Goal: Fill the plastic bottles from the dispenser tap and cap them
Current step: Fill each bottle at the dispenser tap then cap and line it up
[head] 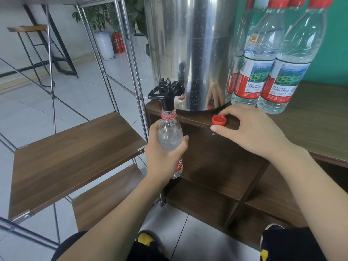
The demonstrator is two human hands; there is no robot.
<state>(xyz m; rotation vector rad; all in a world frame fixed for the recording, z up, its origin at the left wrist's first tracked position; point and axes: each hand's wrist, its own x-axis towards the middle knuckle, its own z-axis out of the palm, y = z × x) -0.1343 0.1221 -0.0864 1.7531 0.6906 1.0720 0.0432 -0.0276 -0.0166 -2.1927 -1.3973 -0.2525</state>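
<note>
Legible text: bottle labels only, all partial.

2 capped bottles (278, 72) standing beside the steel dispenser (190, 49) carry red-and-white labels (282, 85) with several lines of white Chinese print on the red band; characters too small to read with confidence. The bottle (170, 136) under the tap shows a red label (178, 166) with a fragment of white lettering, mostly covered by the left hand (163, 155); not decipherable.

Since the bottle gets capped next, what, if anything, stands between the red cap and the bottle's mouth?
The black tap spout sits right at the open bottle's neck, blocking the mouth. The red cap lies on the wooden counter edge at the right hand's fingertips.
</note>
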